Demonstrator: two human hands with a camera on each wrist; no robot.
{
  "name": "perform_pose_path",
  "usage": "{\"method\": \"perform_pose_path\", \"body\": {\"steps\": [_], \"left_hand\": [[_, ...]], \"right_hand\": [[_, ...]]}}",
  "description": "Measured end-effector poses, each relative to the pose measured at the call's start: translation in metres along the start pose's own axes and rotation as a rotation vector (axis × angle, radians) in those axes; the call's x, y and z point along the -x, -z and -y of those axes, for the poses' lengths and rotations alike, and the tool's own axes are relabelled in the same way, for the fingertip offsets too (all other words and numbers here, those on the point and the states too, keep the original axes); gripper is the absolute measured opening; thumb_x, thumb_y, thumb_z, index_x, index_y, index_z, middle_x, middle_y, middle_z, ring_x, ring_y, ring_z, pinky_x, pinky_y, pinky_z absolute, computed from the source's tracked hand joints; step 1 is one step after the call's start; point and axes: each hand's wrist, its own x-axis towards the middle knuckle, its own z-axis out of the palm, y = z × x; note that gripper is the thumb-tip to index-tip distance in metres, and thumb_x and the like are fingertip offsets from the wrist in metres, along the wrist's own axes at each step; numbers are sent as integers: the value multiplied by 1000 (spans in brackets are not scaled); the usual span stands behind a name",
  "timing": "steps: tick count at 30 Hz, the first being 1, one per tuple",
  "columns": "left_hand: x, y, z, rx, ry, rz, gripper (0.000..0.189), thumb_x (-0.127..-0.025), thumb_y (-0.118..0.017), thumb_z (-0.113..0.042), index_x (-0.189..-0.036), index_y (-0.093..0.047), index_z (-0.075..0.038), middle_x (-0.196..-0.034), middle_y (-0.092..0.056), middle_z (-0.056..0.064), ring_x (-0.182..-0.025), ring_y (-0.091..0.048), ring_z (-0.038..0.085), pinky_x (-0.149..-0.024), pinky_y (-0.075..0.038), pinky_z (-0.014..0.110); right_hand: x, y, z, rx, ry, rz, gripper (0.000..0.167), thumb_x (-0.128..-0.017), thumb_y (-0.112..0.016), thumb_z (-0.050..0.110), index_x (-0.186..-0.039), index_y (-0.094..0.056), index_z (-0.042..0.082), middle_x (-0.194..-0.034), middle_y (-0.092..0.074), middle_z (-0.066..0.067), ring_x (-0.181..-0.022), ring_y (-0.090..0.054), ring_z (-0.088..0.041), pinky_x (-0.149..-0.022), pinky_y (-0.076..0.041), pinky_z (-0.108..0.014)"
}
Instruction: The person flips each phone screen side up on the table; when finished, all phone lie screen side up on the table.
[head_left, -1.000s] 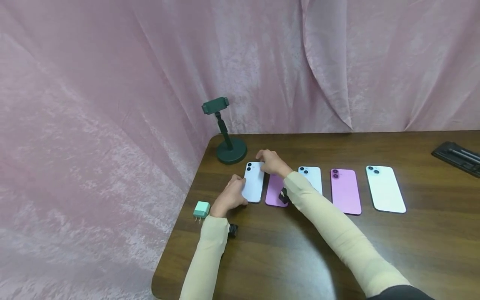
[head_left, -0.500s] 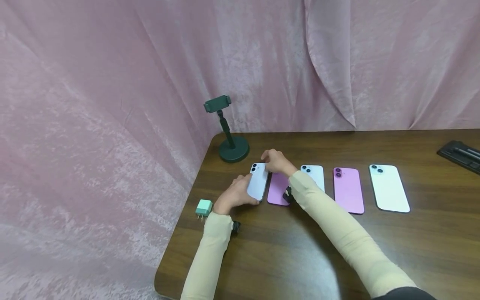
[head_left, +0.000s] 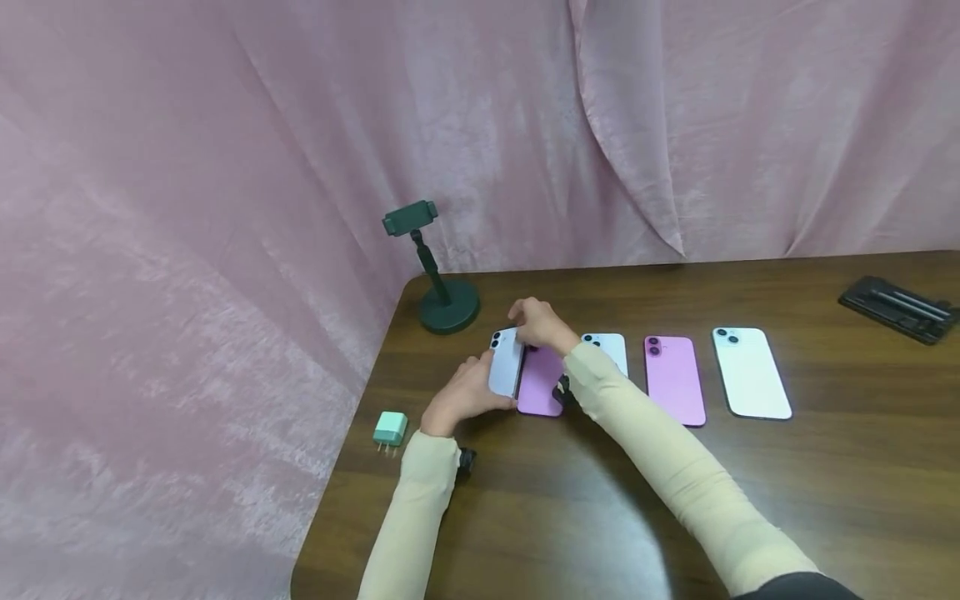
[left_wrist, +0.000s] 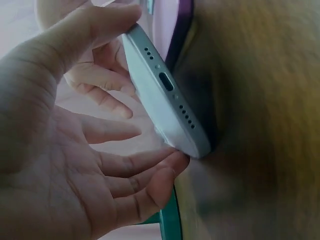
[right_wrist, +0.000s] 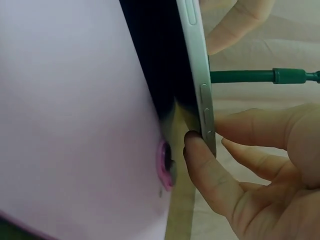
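Observation:
A pale blue-white smartphone (head_left: 506, 367) is tilted sideways, its right long edge raised off the table. My left hand (head_left: 465, 395) holds its lower end, the thumb at the bottom right corner and fingers along the left edge; the charging port (left_wrist: 166, 81) shows between them. With my right hand (head_left: 543, 323) I pinch the raised edge near the top, beside the side buttons (right_wrist: 206, 110). The dark screen (right_wrist: 155, 55) faces down. A purple smartphone (head_left: 538, 385) lies right beside it, partly under my right wrist.
Farther right on the wooden table (head_left: 525, 517) lie a light blue phone (head_left: 611, 350), a second purple phone (head_left: 675, 382) and a pale mint phone (head_left: 752, 373). A green phone stand (head_left: 448, 307) stands behind, a mint plug adapter (head_left: 391, 428) at left, a black object (head_left: 896, 307) far right.
The pale phone has gone from nearly flat to tilted, its right edge lifted. My left hand has shifted a little to the right along with it. The head view has also shifted slightly.

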Motion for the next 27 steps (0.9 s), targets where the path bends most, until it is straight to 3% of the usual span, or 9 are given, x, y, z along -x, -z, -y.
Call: {"method": "perform_pose_path", "body": {"steps": [4, 9, 12, 20, 24, 27], "left_hand": [[-2, 2, 1, 52, -47, 5, 95, -83, -82, -38, -153, -32, 3, -127, -59, 20, -109, -58, 30, -92, -50, 46], [-3, 4, 5, 208, -75, 17, 91, -84, -81, -31, -153, -33, 1, -127, -63, 20, -102, -64, 25, -81, -55, 39], [-3, 4, 7, 286, -81, 33, 91, -83, -82, -30, -152, -33, 2, -125, -64, 22, -101, -66, 25, -75, -56, 37], [-5, 2, 18, 448, -93, 63, 83, -86, -81, -26, -152, -37, 0, -125, -67, 19, -113, -66, 25, -92, -53, 44], [-4, 4, 22, 554, -100, 81, 80, -87, -79, -18, -152, -37, 2, -125, -67, 20, -107, -68, 26, -83, -56, 41], [-2, 6, 26, 635, -106, 102, 76, -89, -76, -11, -152, -36, 2, -127, -64, 25, -99, -70, 27, -75, -58, 39]], "right_hand": [[0, 5, 1, 12, 25, -17, 43, -81, -63, -9, -124, -62, -8, -116, -67, -25, -106, -62, -33, -81, -53, -38], [1, 10, 4, -4, 42, -31, 40, -84, -68, -7, -123, -63, -7, -117, -67, -25, -111, -62, -35, -88, -53, -41], [2, 11, 5, -24, 37, -32, 39, -85, -70, -6, -123, -63, -5, -117, -68, -25, -111, -63, -35, -88, -54, -41], [5, 14, 10, -69, 25, -29, 41, -86, -71, -4, -126, -61, -7, -117, -67, -27, -105, -66, -36, -82, -55, -39], [6, 16, 10, -95, 34, -25, 42, -87, -72, -3, -127, -61, -7, -116, -68, -27, -98, -68, -34, -78, -56, -38], [4, 14, 9, -94, 45, -15, 42, -88, -72, 0, -128, -60, -7, -117, -67, -26, -101, -67, -34, -81, -55, -39]]}}
